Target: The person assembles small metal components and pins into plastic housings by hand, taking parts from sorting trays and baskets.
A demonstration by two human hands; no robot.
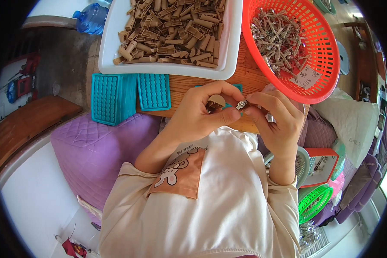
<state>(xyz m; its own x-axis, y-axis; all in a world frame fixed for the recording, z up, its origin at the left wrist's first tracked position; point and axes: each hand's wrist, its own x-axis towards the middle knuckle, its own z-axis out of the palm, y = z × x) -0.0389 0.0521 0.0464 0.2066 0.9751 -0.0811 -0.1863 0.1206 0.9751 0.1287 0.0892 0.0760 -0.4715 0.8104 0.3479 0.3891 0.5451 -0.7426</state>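
Note:
Over the front of the wooden table, my two hands meet. A tan plastic piece with a rounded end is held in my left hand, its fingers curled around it. Between the fingertips of both hands sits a small shiny metal part. My right hand pinches that metal part with thumb and forefinger, and its other fingers are bent in. The left thumb and forefinger reach to the metal part from the other side. How far the tan piece extends inside my left palm is hidden.
A white bin of tan plastic pieces stands at the back. Right of it, an orange-red basket holds many small brownish-metallic parts. Teal ridged trays are stacked at left, beside another teal tray. A purple quilted cover lies nearby.

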